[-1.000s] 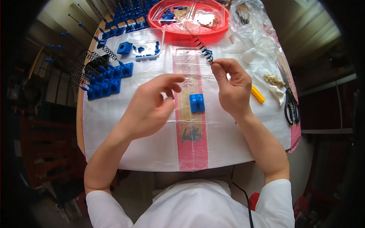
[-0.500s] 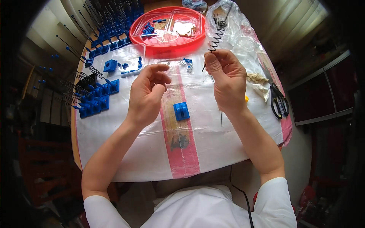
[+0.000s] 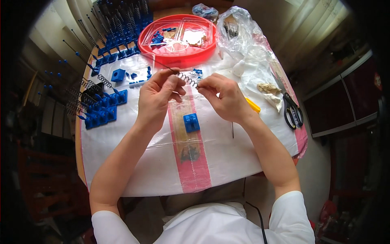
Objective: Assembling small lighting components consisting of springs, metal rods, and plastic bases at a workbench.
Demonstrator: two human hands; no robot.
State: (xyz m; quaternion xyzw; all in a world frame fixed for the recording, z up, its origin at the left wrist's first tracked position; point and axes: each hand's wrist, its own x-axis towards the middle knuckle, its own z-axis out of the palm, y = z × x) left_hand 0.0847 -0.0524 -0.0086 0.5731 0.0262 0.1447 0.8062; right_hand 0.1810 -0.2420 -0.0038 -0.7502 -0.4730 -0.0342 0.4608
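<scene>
A dark coil spring (image 3: 187, 79) with a long straight wire end is stretched level between my hands, above the middle of the table. My left hand (image 3: 155, 99) pinches its left end between thumb and fingers, and the straight end sticks out past it to the upper left. At the other end, the fingertips of my right hand (image 3: 224, 96) are closed on the spring. Below the hands, a small blue plastic block (image 3: 191, 122) lies on the table covering's striped band. A thin dark rod (image 3: 233, 130) shows beneath my right wrist.
Rows of blue bases with springs (image 3: 100, 116) stand along the left edge. A red tray (image 3: 142, 51) and a clear plastic bag (image 3: 248, 30) are at the back. Black-handled scissors (image 3: 292, 112), a yellow object (image 3: 252, 105) and crumpled cloth (image 3: 271, 91) lie on the right.
My right hand has come left and down with the spring, turning it from upright to nearly level. My left hand has closed on the spring's other end.
</scene>
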